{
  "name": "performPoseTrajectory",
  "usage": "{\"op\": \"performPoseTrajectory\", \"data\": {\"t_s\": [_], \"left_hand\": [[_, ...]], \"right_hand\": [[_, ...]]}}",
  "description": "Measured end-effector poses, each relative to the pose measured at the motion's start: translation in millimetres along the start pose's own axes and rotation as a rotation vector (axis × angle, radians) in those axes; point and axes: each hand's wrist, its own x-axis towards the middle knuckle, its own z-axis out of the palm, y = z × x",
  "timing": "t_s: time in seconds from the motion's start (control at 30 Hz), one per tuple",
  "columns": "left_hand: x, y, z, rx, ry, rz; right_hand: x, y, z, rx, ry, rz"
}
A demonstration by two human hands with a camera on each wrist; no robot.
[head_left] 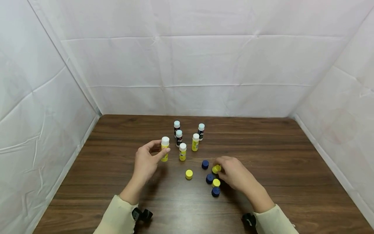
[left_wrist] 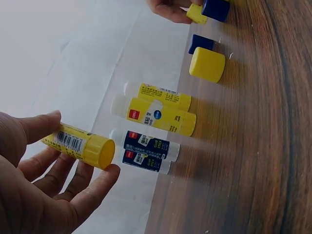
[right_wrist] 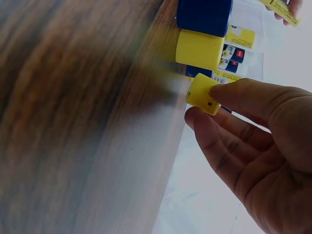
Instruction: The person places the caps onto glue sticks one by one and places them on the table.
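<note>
Pinching over wood table point(head_left: 87, 195), white sheeting point(head_left: 201, 61) — left grip point(head_left: 147, 160): glue stick point(head_left: 164, 147); right grip point(head_left: 233, 172): yellow cap point(head_left: 216, 169).

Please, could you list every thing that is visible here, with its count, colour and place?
held glue stick: 1, yellow, white top, left hand
yellow glue sticks: 2, white tops, standing mid-table
dark glue sticks: 3, dark blue, white tops, standing behind
pinched cap: 1, yellow, right hand
yellow caps: 2, on table
blue caps: 3, on table
table: 1, brown, below everything
sheeting: white, back and both sides
wrist devices: 2, black, one per wrist
sleeves: 2, pale
hands: 2, bare
</note>
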Motion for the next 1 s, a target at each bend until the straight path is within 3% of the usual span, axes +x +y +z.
{"op": "performPoseTrajectory", "data": {"t_s": [0.2,0.47,0.7,1.0], "left_hand": [[-2.2,1.4,1.7,0.0,-0.006,0.012],[-7.8,5.0,4.8,0.024,-0.018,0.022],[-13.2,5.7,6.9,0.059,-0.033,0.021],[-17.5,10.8,10.5,0.066,-0.018,0.129]], "right_hand": [[-1.6,-1.0,-4.5,0.041,0.022,0.028],[-5.5,-2.1,-7.3,0.069,0.073,-0.026],[-7.5,-5.6,-8.7,0.122,0.078,-0.017],[-5.6,-10.2,-14.2,0.196,0.139,-0.023]]}}
